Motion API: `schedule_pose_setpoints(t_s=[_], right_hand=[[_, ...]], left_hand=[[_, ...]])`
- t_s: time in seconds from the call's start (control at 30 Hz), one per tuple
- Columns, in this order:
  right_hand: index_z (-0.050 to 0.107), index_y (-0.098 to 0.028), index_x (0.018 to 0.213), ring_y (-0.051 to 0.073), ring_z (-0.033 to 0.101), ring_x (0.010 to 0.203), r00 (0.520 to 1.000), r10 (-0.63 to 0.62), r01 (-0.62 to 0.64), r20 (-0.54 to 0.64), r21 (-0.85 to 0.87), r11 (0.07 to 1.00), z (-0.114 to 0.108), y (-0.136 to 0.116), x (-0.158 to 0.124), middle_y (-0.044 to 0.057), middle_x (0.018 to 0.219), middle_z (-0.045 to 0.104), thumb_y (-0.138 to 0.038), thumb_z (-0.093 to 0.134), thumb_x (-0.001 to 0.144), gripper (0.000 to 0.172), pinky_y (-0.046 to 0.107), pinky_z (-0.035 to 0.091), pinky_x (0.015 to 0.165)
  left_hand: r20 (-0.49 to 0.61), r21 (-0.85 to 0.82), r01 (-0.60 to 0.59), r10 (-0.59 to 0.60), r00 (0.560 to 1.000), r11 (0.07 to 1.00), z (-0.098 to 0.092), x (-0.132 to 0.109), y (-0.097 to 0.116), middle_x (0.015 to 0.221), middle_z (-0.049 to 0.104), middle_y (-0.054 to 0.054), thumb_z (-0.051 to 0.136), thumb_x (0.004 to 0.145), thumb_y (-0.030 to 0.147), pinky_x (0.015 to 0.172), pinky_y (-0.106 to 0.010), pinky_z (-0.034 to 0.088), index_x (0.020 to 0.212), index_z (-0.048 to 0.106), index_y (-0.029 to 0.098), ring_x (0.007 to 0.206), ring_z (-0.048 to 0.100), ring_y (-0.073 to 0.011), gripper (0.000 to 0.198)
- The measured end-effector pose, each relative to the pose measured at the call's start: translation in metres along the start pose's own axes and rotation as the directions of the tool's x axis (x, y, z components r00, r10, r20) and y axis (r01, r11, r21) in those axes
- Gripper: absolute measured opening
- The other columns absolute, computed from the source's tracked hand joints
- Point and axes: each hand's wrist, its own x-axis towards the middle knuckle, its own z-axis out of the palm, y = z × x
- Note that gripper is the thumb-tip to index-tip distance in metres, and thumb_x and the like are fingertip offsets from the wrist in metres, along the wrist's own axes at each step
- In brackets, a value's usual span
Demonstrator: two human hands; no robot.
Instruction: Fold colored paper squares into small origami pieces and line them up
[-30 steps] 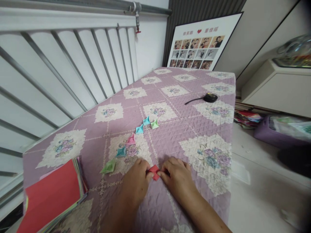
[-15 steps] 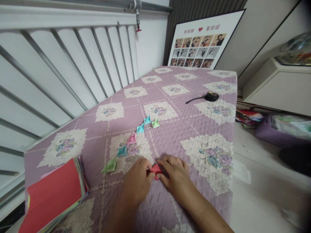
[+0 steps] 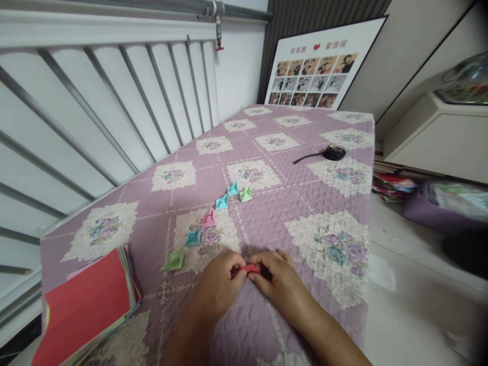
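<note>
Between my two hands is a small red folded paper (image 3: 250,268), held just over the floral cloth. My left hand (image 3: 223,277) pinches its left end between thumb and fingers. From the other side my right hand (image 3: 276,274) grips the right end, its thumb below and fingers above. Part of the paper is hidden by the fingertips. Beyond my left hand runs a slanting row of small folded paper boats: a green boat (image 3: 174,260), a teal boat (image 3: 193,237), a pink boat (image 3: 208,218), two light-blue ones and another green boat (image 3: 245,194).
A stack of coloured paper (image 3: 87,305), red on top, lies at the near left. A black tape measure (image 3: 334,153) rests toward the far right of the quilted purple cloth (image 3: 263,223). The radiator (image 3: 114,101) borders the left; a purple basket (image 3: 427,208) stands on the floor.
The red paper has turned and flattened between my fingers, and its lower tip no longer shows. Both hands have shifted slightly, staying on the paper.
</note>
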Motion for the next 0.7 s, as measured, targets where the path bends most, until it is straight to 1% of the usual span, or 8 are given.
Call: schedule_pose_setpoints(t_s=[0.1,0.17,0.23,0.3,0.4,0.47,0.53,0.7], right_hand=[[0.057,-0.023,0.074,0.017,0.055,0.078,0.995,-0.09,0.09,-0.048,-0.006,0.996,-0.0027,0.0001,0.0007,-0.002,0.074,0.061,-0.017,0.062,0.081,0.011,0.036,0.035,0.082],[0.056,-0.022,0.073,0.017,0.054,0.077,0.982,-0.164,0.159,-0.095,-0.061,0.985,-0.0038,-0.0002,0.0013,-0.001,0.074,0.061,-0.019,0.059,0.085,0.013,0.035,0.034,0.082],[0.057,-0.022,0.075,0.017,0.054,0.077,0.962,-0.23,0.208,-0.146,-0.156,0.966,-0.0039,-0.0002,0.002,-0.001,0.073,0.06,-0.021,0.057,0.087,0.012,0.037,0.033,0.086],[0.059,-0.022,0.077,0.017,0.054,0.079,0.94,-0.281,0.228,-0.196,-0.253,0.94,-0.0034,0.0004,0.0023,-0.001,0.074,0.061,-0.021,0.056,0.088,0.011,0.039,0.03,0.091],[0.062,-0.023,0.085,0.018,0.054,0.087,0.914,-0.337,0.247,-0.227,-0.349,0.904,-0.0021,0.0024,0.002,0.0,0.078,0.063,-0.018,0.054,0.089,0.01,0.043,0.024,0.098],[0.062,-0.023,0.089,0.019,0.053,0.091,0.912,-0.351,0.252,-0.213,-0.384,0.888,-0.0008,0.004,0.0016,0.0,0.082,0.064,-0.016,0.055,0.089,0.01,0.044,0.022,0.1],[0.062,-0.023,0.09,0.019,0.052,0.092,0.918,-0.351,0.254,-0.184,-0.406,0.878,0.0008,0.0054,0.0015,0.001,0.084,0.064,-0.016,0.056,0.089,0.009,0.045,0.021,0.1],[0.063,-0.022,0.087,0.019,0.051,0.088,0.932,-0.346,0.268,-0.106,-0.442,0.856,0.0041,0.0082,0.0015,0.001,0.079,0.061,-0.016,0.056,0.089,0.009,0.044,0.024,0.098]], left_hand=[[-0.03,-0.001,-0.052,0.051,0.998,0.999,-0.0007,0.0,0.003,0.075,0.054,0.003,0.05,0.077,0.008,0.065,-0.024,0.036,0.072,0.054,0.019,0.072,0.049,-0.0122,0.013],[-0.036,0.023,-0.086,0.086,0.996,0.996,-0.0007,-0.0004,0.0054,0.077,0.055,0.002,0.049,0.078,0.008,0.067,-0.025,0.037,0.072,0.054,0.02,0.075,0.05,-0.0133,0.014],[-0.069,0.065,-0.12,0.124,0.99,0.991,-0.0001,-0.0011,0.0075,0.081,0.056,0.0,0.048,0.08,0.009,0.072,-0.027,0.039,0.074,0.055,0.02,0.081,0.052,-0.0148,0.015],[-0.137,0.133,-0.151,0.169,0.976,0.98,0.0009,-0.0021,0.0085,0.086,0.058,-0.001,0.046,0.083,0.01,0.078,-0.029,0.04,0.078,0.057,0.021,0.086,0.053,-0.0162,0.016],[-0.2,0.256,-0.178,0.232,0.952,0.95,0.0022,-0.0029,0.008,0.091,0.058,-0.003,0.046,0.086,0.011,0.083,-0.031,0.04,0.083,0.059,0.021,0.09,0.053,-0.0175,0.017],[-0.193,0.312,-0.167,0.235,0.953,0.935,0.0027,-0.0028,0.0069,0.092,0.059,-0.003,0.047,0.086,0.01,0.084,-0.031,0.04,0.084,0.06,0.021,0.091,0.053,-0.0179,0.018],[-0.174,0.339,-0.141,0.21,0.962,0.93,0.003,-0.0021,0.0057,0.092,0.059,-0.003,0.047,0.085,0.009,0.084,-0.031,0.04,0.083,0.06,0.022,0.091,0.053,-0.0181,0.018],[-0.073,0.379,-0.103,0.14,0.987,0.92,0.003,-0.0001,0.0038,0.089,0.058,-0.003,0.048,0.084,0.009,0.081,-0.032,0.041,0.082,0.059,0.021,0.089,0.053,-0.0188,0.017]])
